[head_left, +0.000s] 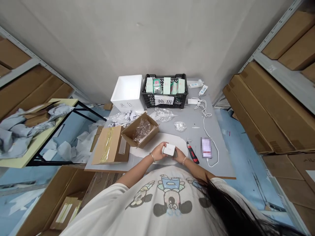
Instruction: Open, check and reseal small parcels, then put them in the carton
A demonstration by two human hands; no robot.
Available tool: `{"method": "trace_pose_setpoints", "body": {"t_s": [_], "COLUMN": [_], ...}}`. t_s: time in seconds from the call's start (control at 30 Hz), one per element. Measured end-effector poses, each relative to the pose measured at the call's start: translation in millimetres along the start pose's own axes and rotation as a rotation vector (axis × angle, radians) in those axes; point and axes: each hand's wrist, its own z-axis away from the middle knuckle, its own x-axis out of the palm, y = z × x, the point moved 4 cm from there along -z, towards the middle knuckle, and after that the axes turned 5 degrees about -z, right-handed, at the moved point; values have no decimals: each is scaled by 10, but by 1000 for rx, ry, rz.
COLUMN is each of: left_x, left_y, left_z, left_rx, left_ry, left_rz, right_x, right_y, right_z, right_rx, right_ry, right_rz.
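Note:
Both hands grip a small white box close to the table's front edge. My left hand wraps its left side, and my right hand closes on its right side. Faint print shows on the white face; the lower part of the box looks greyer. Just to the left stands an opened cardboard box with crumpled clear wrap inside. A red and black utility knife lies on the table to the right of my right hand.
Behind are a white foam box and a black crate of pale green boxes. A taped carton sits at left. A phone on a white cable lies right. Bubble wrap is mid-table; shelves of cartons flank both sides.

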Motion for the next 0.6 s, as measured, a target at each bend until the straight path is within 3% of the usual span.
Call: {"method": "trace_pose_setpoints", "body": {"t_s": [0.13, 0.23, 0.33, 0.47, 0.6], "left_x": [-176, -415, -695, -974, -986], "left_y": [98, 219, 380, 542, 545], "left_z": [-215, -405, -613, -821, -849], "left_rx": [-61, -77, -75, -105, -153], "left_ry": [7, 110, 242, 395, 413], "left_rz": [178, 347, 505, 559, 383], "right_x": [-12, -32, -142, -583, -1370], "right_y": [-7, -118, -314, -843, -1537], "right_z": [18, 36, -140, -925, -2122], "right_rx": [71, 86, 69, -34, 22], "right_ry": [-101, -136, -81, 53, 389], "right_rz": [-216, -416, -510, -525, -223]}}
